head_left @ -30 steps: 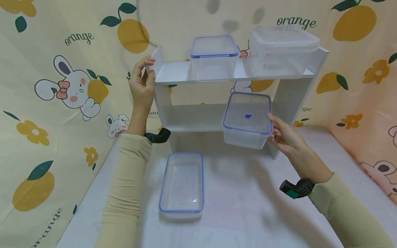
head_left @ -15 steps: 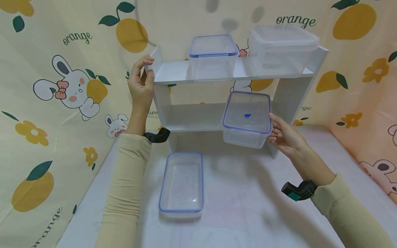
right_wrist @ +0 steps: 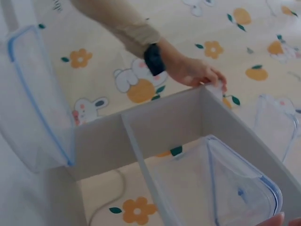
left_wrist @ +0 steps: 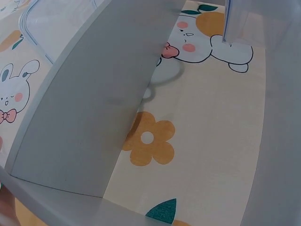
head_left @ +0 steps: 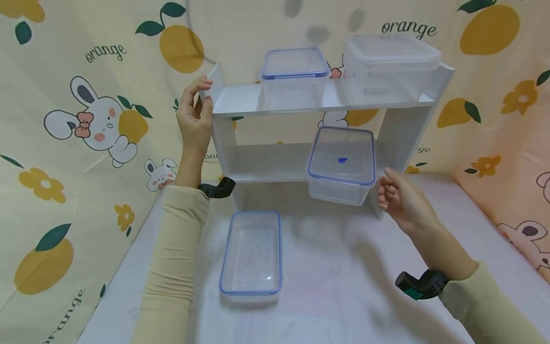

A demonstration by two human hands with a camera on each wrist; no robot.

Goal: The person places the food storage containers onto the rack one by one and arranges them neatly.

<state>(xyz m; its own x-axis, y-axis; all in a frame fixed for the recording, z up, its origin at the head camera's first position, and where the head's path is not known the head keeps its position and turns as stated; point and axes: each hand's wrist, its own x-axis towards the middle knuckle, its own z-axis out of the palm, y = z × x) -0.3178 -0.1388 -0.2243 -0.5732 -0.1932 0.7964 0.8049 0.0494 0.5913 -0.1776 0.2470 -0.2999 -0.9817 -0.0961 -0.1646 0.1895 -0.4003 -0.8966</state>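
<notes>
My left hand [head_left: 195, 114] grips the top of the left side panel of a white shelf unit [head_left: 270, 160]; the right wrist view also shows this hand at the panel's corner. On the middle shelf, toward the right, a clear food container [head_left: 341, 165] with a blue-edged lid juts out past the front edge. Its near end is tipped toward me. My right hand [head_left: 406, 200] is just right of this container, apart from it, fingers loosely curled around nothing. In the right wrist view, the same container [right_wrist: 235, 188] sits between the shelf boards.
On the top shelf stand a blue-lidded container [head_left: 295, 79] and a larger clear container [head_left: 393, 71]. Another blue-rimmed container [head_left: 251, 253] lies on the white table [head_left: 326, 286] in front. A patterned cloth [head_left: 103, 200] hangs behind and at the sides.
My right hand has let go of the container's right side and drawn back slightly right and down. The container stays on the middle shelf. My left hand keeps its hold on the shelf unit.
</notes>
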